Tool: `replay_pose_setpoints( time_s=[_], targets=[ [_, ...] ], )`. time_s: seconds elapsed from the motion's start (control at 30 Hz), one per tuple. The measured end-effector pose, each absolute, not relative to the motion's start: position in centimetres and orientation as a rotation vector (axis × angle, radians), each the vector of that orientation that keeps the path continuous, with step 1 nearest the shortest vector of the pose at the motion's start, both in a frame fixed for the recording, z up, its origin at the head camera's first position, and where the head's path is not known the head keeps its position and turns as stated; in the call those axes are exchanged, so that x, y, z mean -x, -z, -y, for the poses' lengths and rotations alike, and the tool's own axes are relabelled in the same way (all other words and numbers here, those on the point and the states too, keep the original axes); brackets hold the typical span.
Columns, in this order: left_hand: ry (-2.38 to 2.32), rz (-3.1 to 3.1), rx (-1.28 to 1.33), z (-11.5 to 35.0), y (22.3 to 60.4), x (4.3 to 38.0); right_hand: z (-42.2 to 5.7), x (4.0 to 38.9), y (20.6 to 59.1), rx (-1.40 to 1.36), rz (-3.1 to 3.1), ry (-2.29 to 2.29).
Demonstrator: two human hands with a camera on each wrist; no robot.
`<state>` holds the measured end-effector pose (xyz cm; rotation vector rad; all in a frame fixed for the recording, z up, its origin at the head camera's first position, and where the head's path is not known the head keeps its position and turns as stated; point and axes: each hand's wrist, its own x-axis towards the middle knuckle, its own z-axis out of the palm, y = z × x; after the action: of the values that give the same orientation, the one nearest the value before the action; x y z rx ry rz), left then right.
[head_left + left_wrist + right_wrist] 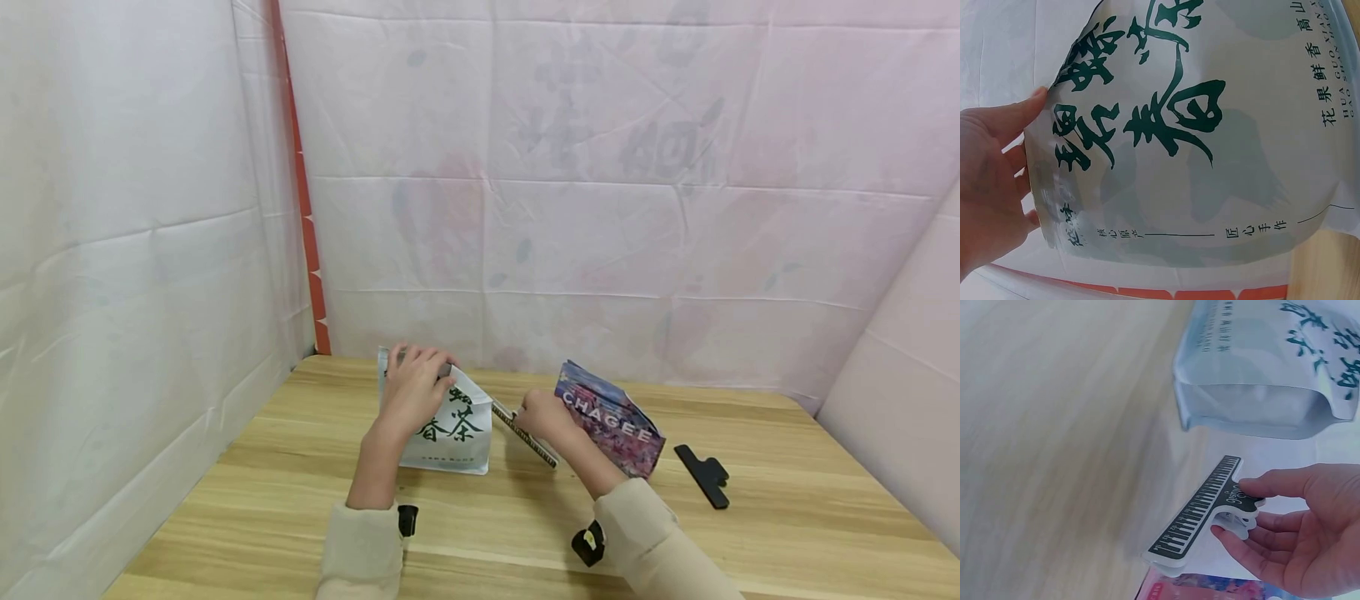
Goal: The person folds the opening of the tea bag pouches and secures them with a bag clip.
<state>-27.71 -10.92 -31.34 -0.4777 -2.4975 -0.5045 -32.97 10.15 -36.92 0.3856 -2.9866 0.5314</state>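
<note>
A white tea bag with dark green brush lettering stands on the table at centre left. My left hand grips its top edge, thumb on the lettered face and fingers behind, as the left wrist view shows on the bag. To the right of the bag, my right hand pinches a bag clip with a piano-key pattern. In the right wrist view the thumb presses one grip of the clip and the fingers lie under the other. The clip is slanted, beside the bag's side fold.
A purple and pink bag marked CHAGEE stands tilted close behind my right wrist. Farther right, a black bag clip lies on the wooden table. Pale sheets hang at the back and both sides.
</note>
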Motion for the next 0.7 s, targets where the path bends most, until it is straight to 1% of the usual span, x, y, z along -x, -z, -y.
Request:
replay_pose_setpoints(
  time_s=[0.33,0.7],
  targets=[
    [0.513,2.515,0.451,10.8,31.3,27.6,-10.3,32.2,34.8,-0.403,2.849,-0.856],
    [0.527,2.513,0.436,10.8,31.2,27.5,-9.9,31.9,33.7,-0.303,2.708,-1.131]
  ],
)
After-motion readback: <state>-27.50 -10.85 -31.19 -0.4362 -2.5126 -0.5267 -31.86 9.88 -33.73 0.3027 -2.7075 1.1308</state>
